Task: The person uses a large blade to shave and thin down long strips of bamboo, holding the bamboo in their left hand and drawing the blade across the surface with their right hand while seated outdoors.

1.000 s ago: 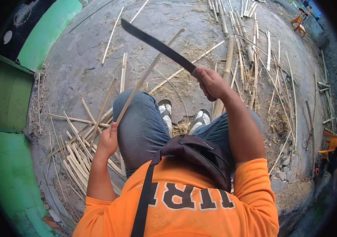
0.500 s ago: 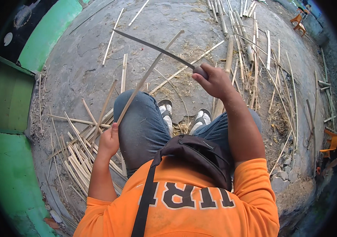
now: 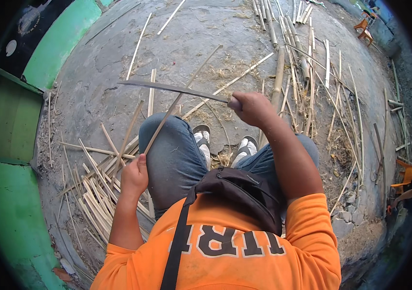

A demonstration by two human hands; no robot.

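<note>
My left hand point(image 3: 134, 177) is closed round the near end of a thin bamboo strip point(image 3: 164, 122), which slants up and away to the right past my left knee. In my right hand point(image 3: 253, 109) is the handle of a long machete point(image 3: 172, 88), its dark blade pointing left. The blade crosses the strip above my knee; whether it presses on the strip or only passes over it I cannot tell. My left fingers are mostly hidden behind the hand, with the thumb lying along the strip.
A heap of split bamboo strips point(image 3: 95, 203) lies beside my left leg. Bamboo poles point(image 3: 277, 77) and loose strips cover the ground at right. A green wall point(image 3: 12, 208) stands at left, orange chairs point(image 3: 363, 30) at far right. Another person's arm point(image 3: 409, 195) shows at the right rim.
My right hand has come lower and nearer, and the machete blade has swung down to lie flatter, lower along the strip. The strip's far end has dipped slightly.
</note>
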